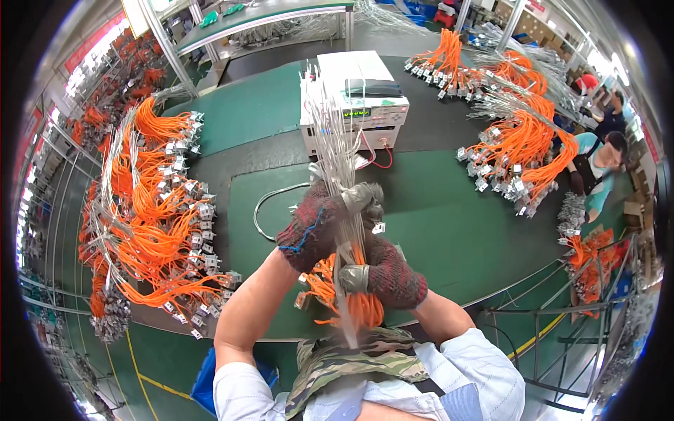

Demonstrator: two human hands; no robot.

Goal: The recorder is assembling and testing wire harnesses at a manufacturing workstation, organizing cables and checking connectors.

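Observation:
A bundle of cables stands in front of me, with long silver-grey wires toward the far side and orange sleeved lengths near my body. My left hand, in a dark knitted glove with grey fingertips, is closed around the silver wires. Nearer to me, my right hand, gloved the same way, grips the bundle where grey turns to orange. A pale, blurred strip hangs down beside the right fingers; I cannot tell what it is. Small connectors show at the orange ends, left of the right hand.
A white bench tester with a lit display and red lead stands beyond my hands on the green mat. Orange cable piles lie left and right. A grey cable loop lies near my left hand. A co-worker is at right.

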